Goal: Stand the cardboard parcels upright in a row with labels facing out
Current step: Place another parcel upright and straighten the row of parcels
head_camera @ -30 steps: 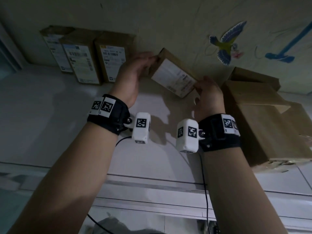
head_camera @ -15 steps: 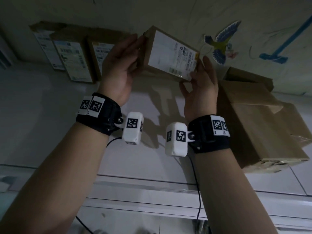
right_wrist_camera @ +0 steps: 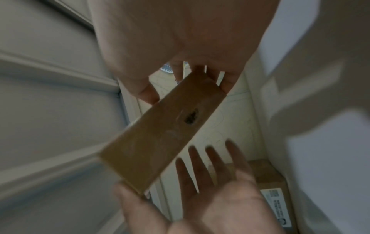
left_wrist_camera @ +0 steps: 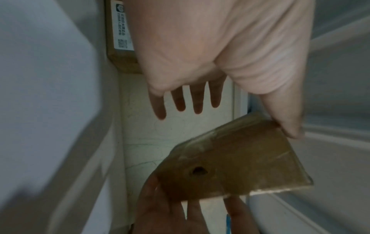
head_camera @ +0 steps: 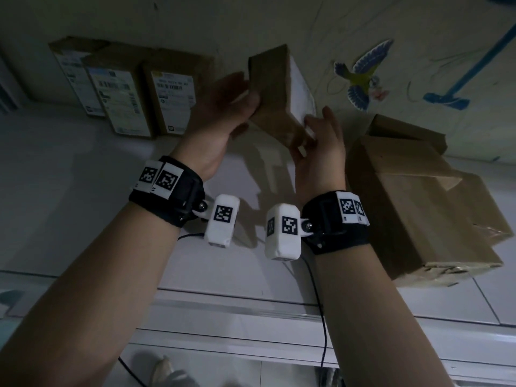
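A small cardboard parcel is in the air in front of the wall, turned edge-on so its white label faces right. My right hand pinches its lower end between thumb and fingers. My left hand has straight, spread fingers, and only its thumb touches the parcel's corner. The brown end face has a small torn hole. Three labelled parcels stand upright in a row against the wall at the back left.
Two large cardboard boxes lie to the right, close to my right wrist. A bird sticker and blue drawings are on the wall. The white surface ends in a stepped front edge. The row's rightmost parcel stands just left of my hands.
The parcel was lifted and turned from label facing me to edge-on with the label facing right. My left fingers came off it and straightened.
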Tool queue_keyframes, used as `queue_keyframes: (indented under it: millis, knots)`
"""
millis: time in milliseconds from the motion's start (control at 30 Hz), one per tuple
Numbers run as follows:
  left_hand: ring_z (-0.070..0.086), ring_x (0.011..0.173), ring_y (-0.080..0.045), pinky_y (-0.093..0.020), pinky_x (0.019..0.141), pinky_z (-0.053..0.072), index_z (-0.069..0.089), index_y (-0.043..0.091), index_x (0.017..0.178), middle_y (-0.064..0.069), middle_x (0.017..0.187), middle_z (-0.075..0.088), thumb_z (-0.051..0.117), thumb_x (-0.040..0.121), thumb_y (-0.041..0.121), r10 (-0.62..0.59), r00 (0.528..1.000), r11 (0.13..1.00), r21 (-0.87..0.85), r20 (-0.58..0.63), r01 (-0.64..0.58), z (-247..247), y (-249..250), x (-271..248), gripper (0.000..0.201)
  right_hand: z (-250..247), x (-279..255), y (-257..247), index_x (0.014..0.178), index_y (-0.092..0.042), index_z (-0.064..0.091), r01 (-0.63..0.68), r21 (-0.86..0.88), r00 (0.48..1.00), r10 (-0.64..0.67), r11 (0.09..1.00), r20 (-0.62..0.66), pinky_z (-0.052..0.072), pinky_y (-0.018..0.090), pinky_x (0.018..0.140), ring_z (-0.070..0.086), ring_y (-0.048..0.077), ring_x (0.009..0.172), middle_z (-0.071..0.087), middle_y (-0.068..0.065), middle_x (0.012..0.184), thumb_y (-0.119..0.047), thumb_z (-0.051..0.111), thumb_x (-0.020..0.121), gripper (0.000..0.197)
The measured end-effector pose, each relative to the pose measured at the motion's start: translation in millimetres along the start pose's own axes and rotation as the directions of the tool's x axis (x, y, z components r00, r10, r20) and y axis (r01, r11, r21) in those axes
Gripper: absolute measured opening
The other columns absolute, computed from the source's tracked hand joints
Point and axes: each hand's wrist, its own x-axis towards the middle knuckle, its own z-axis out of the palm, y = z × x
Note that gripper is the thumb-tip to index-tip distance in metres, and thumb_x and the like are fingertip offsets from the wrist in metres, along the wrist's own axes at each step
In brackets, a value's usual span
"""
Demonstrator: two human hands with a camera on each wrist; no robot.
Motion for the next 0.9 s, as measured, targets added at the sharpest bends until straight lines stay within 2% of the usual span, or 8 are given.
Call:
queue_keyframes:
  millis: [133, 167, 233, 300, 433, 567, 733, 900]
  knots:
    - [0.067, 0.132, -0.028, -0.063, 0.108, 0.052, 0.049, 0.024, 0.150, -0.007, 0.150, 0.062, 0.094, 0.073, 0.036, -0.059, 0.989, 0.995, 0.092, 0.135, 0.047, 10, -3, -7, 0.090, -3, 6, 10, 0.153, -0.011, 0.052, -0.071, 0.073, 0.997, 0.068, 0.995, 0.035, 0.061, 0.029, 0.097, 0.064, 0.023, 0.131, 0.059, -0.005, 0.139, -0.013, 0.061, 0.104, 0.050]
    - [0.066, 0.133, -0.025, -0.060, 0.108, 0.054, 0.045, 0.026, 0.154, -0.006, 0.154, 0.057, 0.093, 0.074, 0.030, -0.055, 0.987, 0.990, 0.135, 0.148, 0.035, 10, -5, -7, 0.093, -5, 14, 13, 0.152, -0.009, 0.053, -0.113, 0.119, 0.994, 0.111, 0.986, 0.025, 0.061, 0.030, 0.098, 0.062, 0.027, 0.135, 0.059, -0.003, 0.144, -0.014, 0.063, 0.103, 0.050]
    - [0.061, 0.138, -0.021, -0.052, 0.111, 0.054, 0.042, 0.028, 0.158, -0.004, 0.157, 0.053, 0.095, 0.073, 0.026, -0.030, 0.983, 0.975, 0.224, 0.180, -0.011, 9, -10, -9, 0.100, -3, 12, 11, 0.151, -0.007, 0.053, -0.189, 0.113, 0.982, 0.187, 0.975, 0.028, 0.056, 0.050, 0.108, 0.062, 0.039, 0.136, 0.060, 0.019, 0.149, -0.027, 0.071, 0.096, 0.062]
    - [0.062, 0.136, -0.020, -0.045, 0.111, 0.055, 0.053, 0.028, 0.149, -0.003, 0.152, 0.058, 0.095, 0.071, 0.026, -0.010, 0.980, 0.954, 0.294, 0.198, -0.050, 10, -15, -10, 0.089, -1, 6, 8, 0.151, -0.007, 0.053, -0.263, 0.065, 0.960, 0.254, 0.963, 0.117, 0.049, 0.063, 0.111, 0.062, 0.046, 0.133, 0.059, 0.029, 0.147, -0.044, 0.074, 0.092, 0.072]
    - [0.068, 0.112, -0.004, -0.026, 0.090, 0.056, 0.065, 0.026, 0.122, 0.006, 0.126, 0.068, 0.085, 0.077, 0.036, 0.006, 0.991, 0.956, 0.289, 0.137, -0.045, 16, -13, -9, 0.050, -5, -1, 6, 0.151, -0.008, 0.055, -0.458, 0.207, 0.876, 0.399, 0.864, 0.271, 0.036, 0.053, 0.124, 0.053, 0.038, 0.145, 0.057, 0.024, 0.153, -0.044, 0.061, 0.103, 0.060]
    - [0.069, 0.081, -0.001, -0.021, 0.070, 0.054, 0.060, 0.022, 0.107, 0.009, 0.101, 0.071, 0.082, 0.086, 0.032, -0.011, 0.999, 0.965, 0.262, 0.051, -0.002, 15, -14, -5, 0.032, -4, 2, 6, 0.154, -0.017, 0.049, -0.233, 0.173, 0.958, 0.195, 0.957, 0.211, 0.047, 0.072, 0.107, 0.063, 0.049, 0.131, 0.064, 0.027, 0.142, -0.014, 0.075, 0.094, 0.066]
    - [0.071, 0.123, -0.020, -0.046, 0.104, 0.060, 0.057, 0.013, 0.131, -0.007, 0.134, 0.071, 0.080, 0.092, 0.019, -0.027, 0.997, 0.973, 0.228, -0.078, 0.044, 8, -15, -1, 0.046, -1, 0, 7, 0.155, -0.008, 0.047, 0.041, 0.062, 0.981, -0.052, 0.997, 0.187, 0.049, 0.064, 0.111, 0.063, 0.040, 0.134, 0.062, 0.021, 0.148, 0.009, 0.067, 0.088, 0.073]
    - [0.070, 0.125, -0.018, -0.038, 0.105, 0.058, 0.056, 0.012, 0.138, -0.005, 0.132, 0.073, 0.071, 0.092, 0.002, -0.011, 0.998, 0.983, 0.181, -0.065, 0.023, 1, -10, 3, 0.049, 7, -6, 10, 0.155, 0.004, 0.040, 0.120, -0.064, 0.979, -0.107, 0.991, 0.176, 0.049, 0.057, 0.114, 0.058, 0.041, 0.137, 0.057, 0.028, 0.149, 0.017, 0.065, 0.086, 0.074]
